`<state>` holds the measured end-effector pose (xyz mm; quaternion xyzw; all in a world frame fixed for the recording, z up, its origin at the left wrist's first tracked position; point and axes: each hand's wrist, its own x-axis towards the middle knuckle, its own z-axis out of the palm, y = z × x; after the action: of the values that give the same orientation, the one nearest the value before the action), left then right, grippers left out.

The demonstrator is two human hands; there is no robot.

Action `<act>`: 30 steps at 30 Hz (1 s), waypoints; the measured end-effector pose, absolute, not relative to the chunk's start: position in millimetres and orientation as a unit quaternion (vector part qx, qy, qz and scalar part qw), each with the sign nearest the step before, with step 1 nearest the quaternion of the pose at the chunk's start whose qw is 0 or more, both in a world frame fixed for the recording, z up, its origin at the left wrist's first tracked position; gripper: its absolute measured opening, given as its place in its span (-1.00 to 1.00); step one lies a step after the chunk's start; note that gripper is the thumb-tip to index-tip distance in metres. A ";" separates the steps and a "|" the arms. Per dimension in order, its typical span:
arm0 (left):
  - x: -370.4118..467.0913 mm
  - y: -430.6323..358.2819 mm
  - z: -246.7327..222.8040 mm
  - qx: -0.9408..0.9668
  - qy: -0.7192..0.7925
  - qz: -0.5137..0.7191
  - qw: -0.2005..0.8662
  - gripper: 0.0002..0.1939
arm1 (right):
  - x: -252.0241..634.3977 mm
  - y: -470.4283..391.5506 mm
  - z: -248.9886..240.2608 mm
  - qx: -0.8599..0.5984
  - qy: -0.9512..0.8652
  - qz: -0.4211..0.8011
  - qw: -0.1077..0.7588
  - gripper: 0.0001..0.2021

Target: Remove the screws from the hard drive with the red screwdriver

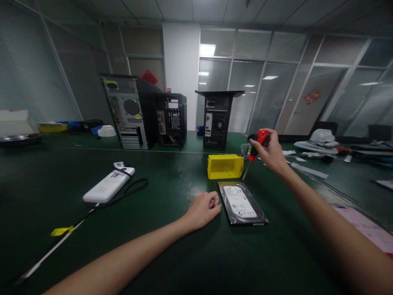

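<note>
A hard drive (241, 203) with a white label lies flat on the green table. My right hand (270, 149) grips a red and black screwdriver (260, 141) by its handle, the shaft pointing down toward the far right corner of the drive; whether the tip touches it I cannot tell. Against the left edge of the drive rests my left hand (205, 208), fingers curled in on the table, with nothing visible in them. Just behind the drive, a yellow plastic box (225, 167) lies on its side, its opening facing me.
Three computer cases (147, 110) stand at the back. To the left lies a white power bank (109, 186) with a black cable trailing toward the front left. A pink sheet (365, 225) is at the right, and a white cap (323, 137) sits at the back right.
</note>
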<state>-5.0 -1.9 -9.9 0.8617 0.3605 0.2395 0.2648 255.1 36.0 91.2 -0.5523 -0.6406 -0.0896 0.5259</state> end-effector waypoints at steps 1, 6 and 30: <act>-5.1 -2.1 -9.7 0.862 0.361 0.239 0.265 -0.86 | 254.8 35.3 91.8 -0.555 -0.638 -0.090 0.526 -0.44; -5.5 -2.2 -9.8 0.861 0.360 0.241 0.267 -0.86 | 253.9 31.2 95.0 -0.559 -0.628 -0.098 0.533 -0.45; -5.6 -3.3 -8.4 0.864 0.363 0.236 0.258 -0.86 | 258.7 37.1 90.6 -0.557 -0.636 -0.108 0.524 -0.42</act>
<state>-5.6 -3.3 -8.4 0.8637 0.3628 0.2360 0.2581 258.7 37.1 90.6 -0.5565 -0.6357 -0.1076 0.5240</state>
